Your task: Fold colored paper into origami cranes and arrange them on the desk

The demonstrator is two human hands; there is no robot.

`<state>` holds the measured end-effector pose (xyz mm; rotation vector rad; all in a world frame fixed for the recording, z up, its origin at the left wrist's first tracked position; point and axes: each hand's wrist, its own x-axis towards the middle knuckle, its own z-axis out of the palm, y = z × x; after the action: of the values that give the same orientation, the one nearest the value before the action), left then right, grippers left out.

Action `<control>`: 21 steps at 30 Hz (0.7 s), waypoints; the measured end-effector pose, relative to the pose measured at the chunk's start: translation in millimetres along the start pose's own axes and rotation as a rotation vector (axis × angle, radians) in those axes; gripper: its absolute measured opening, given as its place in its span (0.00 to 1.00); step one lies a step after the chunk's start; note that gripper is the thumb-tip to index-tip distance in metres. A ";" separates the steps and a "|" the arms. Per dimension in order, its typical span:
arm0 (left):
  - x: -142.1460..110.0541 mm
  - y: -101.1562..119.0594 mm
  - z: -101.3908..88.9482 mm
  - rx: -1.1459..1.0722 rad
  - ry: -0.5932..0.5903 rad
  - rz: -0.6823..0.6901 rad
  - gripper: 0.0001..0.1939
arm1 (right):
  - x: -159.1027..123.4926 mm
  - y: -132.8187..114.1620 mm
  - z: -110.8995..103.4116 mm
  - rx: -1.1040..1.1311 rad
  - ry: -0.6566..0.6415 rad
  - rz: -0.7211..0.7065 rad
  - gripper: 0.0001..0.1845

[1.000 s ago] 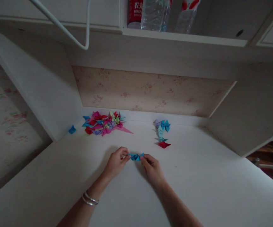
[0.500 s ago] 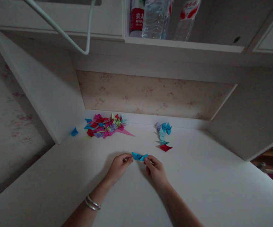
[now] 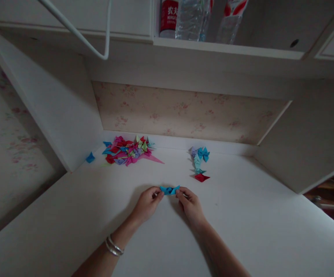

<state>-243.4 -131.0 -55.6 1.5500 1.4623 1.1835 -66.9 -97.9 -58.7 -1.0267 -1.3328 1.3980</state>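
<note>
A small blue folded-paper boat is stretched between my two hands, above the white desktop. My left hand pinches its left tip between thumb and fingers. At the other end, my right hand grips the right tip the same way. Beyond the hands, to the right, a red folded paper piece lies at the near end of a short row of teal, blue and lilac folded papers. A heap of many-coloured folded papers sits at the back left.
One blue folded paper lies apart near the left side panel. The white desk meets a low back ledge. Overhead, a shelf holds plastic bottles, and a white bent tube hangs down at upper left.
The fingers of both hands have shifted slightly on the blue paper boat, and its middle looks a little more opened out. The camera view has tilted slightly.
</note>
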 end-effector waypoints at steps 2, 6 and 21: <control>-0.5 -0.6 1.2 0.010 0.023 0.002 0.17 | -0.8 -1.6 1.1 -0.014 -0.010 0.006 0.21; -1.3 1.5 2.4 0.021 0.039 -0.007 0.17 | -1.5 -1.8 2.1 -0.023 -0.037 0.023 0.21; -2.7 3.7 6.9 0.049 0.072 -0.037 0.15 | 2.1 14.8 0.5 -0.074 0.026 -0.078 0.20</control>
<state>-235.5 -133.4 -55.0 1.5203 1.5705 1.2013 -68.9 -95.9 -73.5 -1.0273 -1.3998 1.2819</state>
